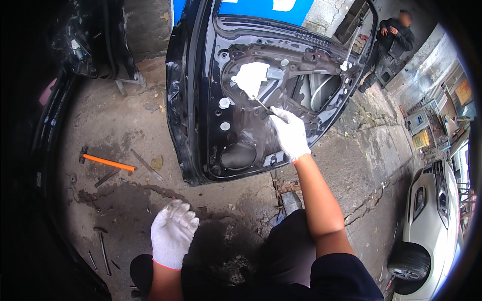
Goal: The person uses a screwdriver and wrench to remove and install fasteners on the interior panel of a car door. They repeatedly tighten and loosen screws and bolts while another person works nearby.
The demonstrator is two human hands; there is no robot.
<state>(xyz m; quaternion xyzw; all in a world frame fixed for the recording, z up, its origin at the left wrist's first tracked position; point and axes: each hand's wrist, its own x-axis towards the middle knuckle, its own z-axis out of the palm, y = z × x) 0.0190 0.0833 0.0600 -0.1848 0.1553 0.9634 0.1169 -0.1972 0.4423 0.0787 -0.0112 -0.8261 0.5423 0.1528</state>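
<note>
My right hand [288, 133], in a white knit glove, grips a thin screwdriver [260, 104] by its dark handle. Its shaft points up and left, and the tip meets the lower edge of a white plastic cover [251, 79] on a black car door [198, 125]. The door stands upright with its bare inner side toward me; holes and round white plugs dot the panel. Away from the door, my gloved left hand [175, 233] hangs low over the ground. Its fingers are loosely curled together, and I see nothing in them.
An orange-handled hammer [108, 161] and another hammer [103, 251] lie on the concrete at left, among scattered tools. Dark car bodywork [93, 40] stands upper left. A person [396, 37] is at upper right. A pale car [427, 226] is at lower right, below a rack [427, 130].
</note>
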